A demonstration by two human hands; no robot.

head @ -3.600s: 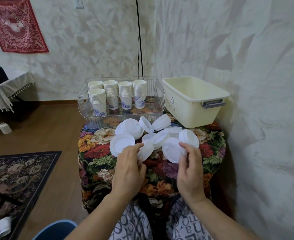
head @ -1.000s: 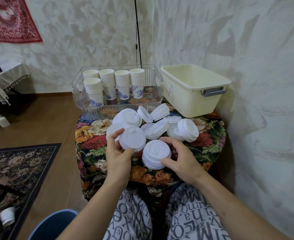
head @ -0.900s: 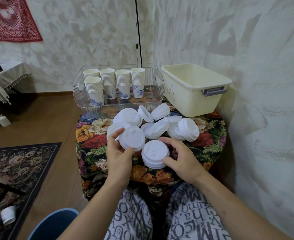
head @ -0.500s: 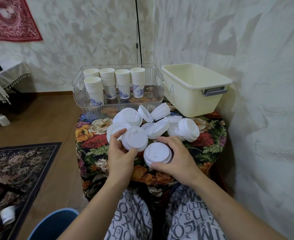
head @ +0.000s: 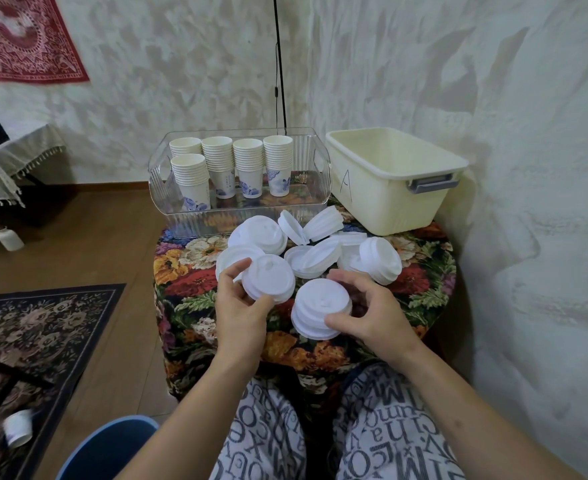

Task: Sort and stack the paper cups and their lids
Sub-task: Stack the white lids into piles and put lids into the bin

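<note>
At the near edge of the counter [head: 434, 271], both hands work over the floral cloth. Left hand [head: 240, 310] curls thumb and fingers round a short stack of lids [head: 269, 278], lifted and tilted toward the camera; exact lid count not readable. Right hand [head: 368, 313] grips a second lid stack [head: 320, 313] from its right side, thumb at the front rim, fingers behind; can't tell if that stack sits on the cloth or is held just above it.

Loose lids [head: 317, 256] lie in an overlapping heap behind the hands, some flat, some on edge; individual lids hard to separate, white on white. One more lid stack [head: 379, 259] leans on its side at the right of the heap.

Paper cups [head: 232, 166] stand in five nested stacks inside a clear bin [head: 240, 220] at the back left of the counter; blue print on the lowest cups, partly blurred through the ribbed wall. Cream tub [head: 389, 181] beside it on the right, marked "A", grey handle, inside mostly hidden by its wall.

Counter shape hidden under the cloth; it sits in a corner of mottled plaster walls. Black cable [head: 278, 64] runs down the corner. Red wall hanging [head: 26, 39] cut off at top left. Wood floor, patterned rug [head: 36, 341] at left, a small white cup [head: 18, 433] on it. Blue rounded object [head: 109, 448] at the bottom edge, cut off, unidentifiable. Letter-print trousers cover the knees.
</note>
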